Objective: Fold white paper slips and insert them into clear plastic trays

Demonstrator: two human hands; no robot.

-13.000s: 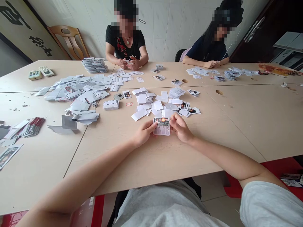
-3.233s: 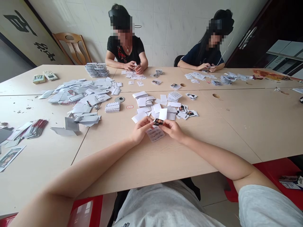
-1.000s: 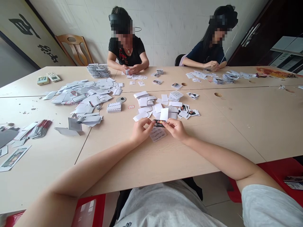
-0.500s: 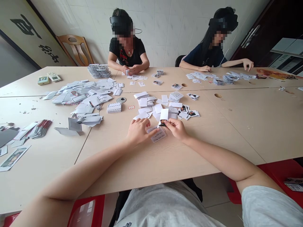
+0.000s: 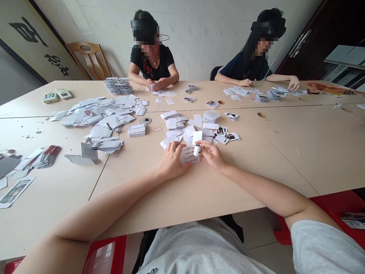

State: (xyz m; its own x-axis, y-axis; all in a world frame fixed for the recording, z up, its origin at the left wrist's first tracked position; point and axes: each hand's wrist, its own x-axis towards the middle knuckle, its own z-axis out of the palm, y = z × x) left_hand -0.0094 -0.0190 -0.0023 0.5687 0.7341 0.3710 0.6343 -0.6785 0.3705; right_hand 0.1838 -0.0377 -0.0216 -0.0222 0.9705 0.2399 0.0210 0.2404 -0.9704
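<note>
In the head view my left hand (image 5: 172, 161) grips a small clear plastic case (image 5: 188, 153) by its left side, thumb at the near edge and fingers at the far edge. Dark marks show in rows through the case. My right hand (image 5: 212, 155) pinches a small curled piece of white paper (image 5: 197, 150) over the case's right part. Just beyond my hands lies a loose spread of white cards (image 5: 189, 131). Several cards with dark pictures (image 5: 221, 131) lie to the right of that spread.
A large pile of white cards (image 5: 99, 108) covers the table's left side, with a neat card stack (image 5: 137, 130) beside it. Farther left are red-edged cards (image 5: 48, 156). Across the table sit two people (image 5: 154, 57) (image 5: 245, 70) handling cards. A red stool (image 5: 105, 253) stands below the near edge.
My left hand has moved right and closed round the case, which is lifted or tilted slightly. The paper in my right hand now shows its white side, curled. The far-right person's hand has lowered toward the cards.
</note>
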